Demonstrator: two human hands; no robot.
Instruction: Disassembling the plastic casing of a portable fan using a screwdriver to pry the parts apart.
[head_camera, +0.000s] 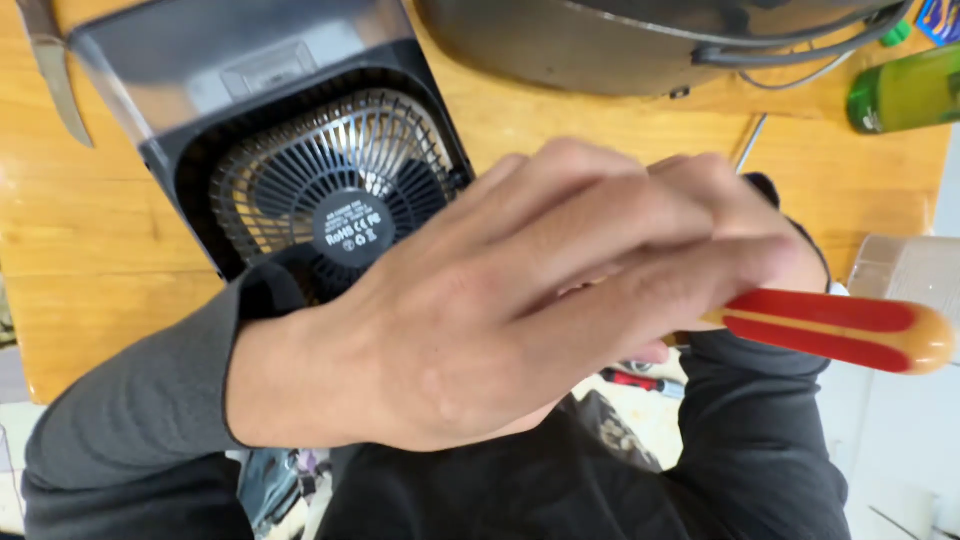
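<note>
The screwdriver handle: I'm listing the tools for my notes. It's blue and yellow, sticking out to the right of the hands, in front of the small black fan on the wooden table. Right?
Not quite. The head view shows the screwdriver handle is red and yellow, not blue and yellow. The rest holds: it sticks out to the right of the hands, with the left hand across the front, and the small black fan sits behind on the wooden table.

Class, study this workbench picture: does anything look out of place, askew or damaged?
The small black box fan with a grey grille lies tilted on the wooden table, not square to its edge. A red-and-yellow screwdriver handle juts from under the left hand. No damage shows.
</note>
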